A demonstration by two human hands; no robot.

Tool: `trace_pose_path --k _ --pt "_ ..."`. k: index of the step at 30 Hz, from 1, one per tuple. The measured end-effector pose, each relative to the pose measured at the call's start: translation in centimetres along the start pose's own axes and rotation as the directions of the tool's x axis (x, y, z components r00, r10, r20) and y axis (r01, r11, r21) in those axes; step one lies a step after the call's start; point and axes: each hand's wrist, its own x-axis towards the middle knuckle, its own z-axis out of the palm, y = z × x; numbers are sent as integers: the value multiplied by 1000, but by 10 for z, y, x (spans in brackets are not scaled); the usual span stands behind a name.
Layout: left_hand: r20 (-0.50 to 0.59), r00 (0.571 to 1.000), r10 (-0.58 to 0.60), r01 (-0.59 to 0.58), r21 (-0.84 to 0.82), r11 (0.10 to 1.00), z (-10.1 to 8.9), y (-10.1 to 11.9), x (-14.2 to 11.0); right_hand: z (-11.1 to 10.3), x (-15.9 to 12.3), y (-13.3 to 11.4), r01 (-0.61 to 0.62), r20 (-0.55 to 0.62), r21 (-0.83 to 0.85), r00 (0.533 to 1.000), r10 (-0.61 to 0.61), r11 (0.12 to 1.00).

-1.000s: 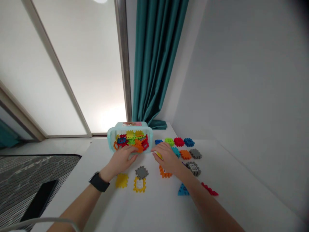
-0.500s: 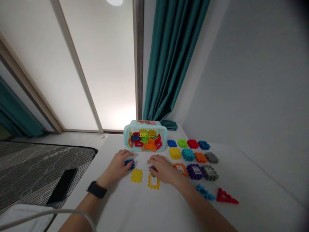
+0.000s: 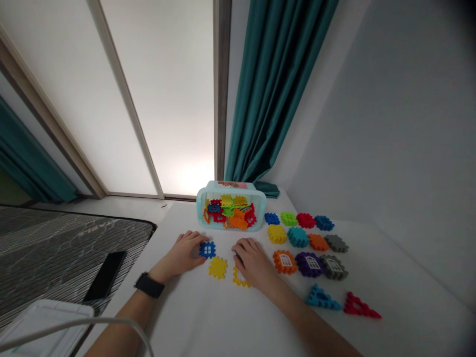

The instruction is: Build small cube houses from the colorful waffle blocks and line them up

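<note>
My left hand, with a dark watch on the wrist, has thumb and fingers curled at the left side of a blue notched window tile. Just below and right of that tile lies a plain yellow notched tile. My right hand is closed, its thumb and fingertips around a small dark piece mostly hidden by the fingers. Beneath that hand a yellow window tile lies partly covered.
A pale blue bin of mixed tiles lies on its side behind my hands. Rows of stacked tiles stand on the right, with blue and red triangle stacks in front. A white cable crosses the lower left.
The view has shifted slightly. The blue tile now shows its window face beside my left fingers. My right hand covers more of the yellow window tile.
</note>
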Motion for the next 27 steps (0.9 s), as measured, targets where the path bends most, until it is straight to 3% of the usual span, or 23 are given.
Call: trace_pose_path --k 3,6,9,12,18,22,27 --pt "-74 997 2 -2 2 1000 4 2 3 4 -2 -4 -17 -40 -13 999 17 1000" --pt "-214 975 52 -54 -5 999 5 6 5 3 -2 -8 -28 -39 -43 999 26 999" --pt "-362 922 138 -134 36 990 3 14 7 2 -2 -13 -42 -38 -90 999 39 995" --pt "-452 867 210 -199 73 977 1 26 6 2 -2 -17 -60 -121 -72 991 51 996" --pt "-551 781 294 -295 90 951 8 38 7 2 -8 -20 105 -324 172 945 -44 980" --pt "-556 784 275 -295 57 954 14 41 8 2 -10 -23 182 -349 235 933 -92 955" --pt "-584 740 334 -356 82 931 16 45 11 2 -9 -24 164 -428 350 904 2 922"
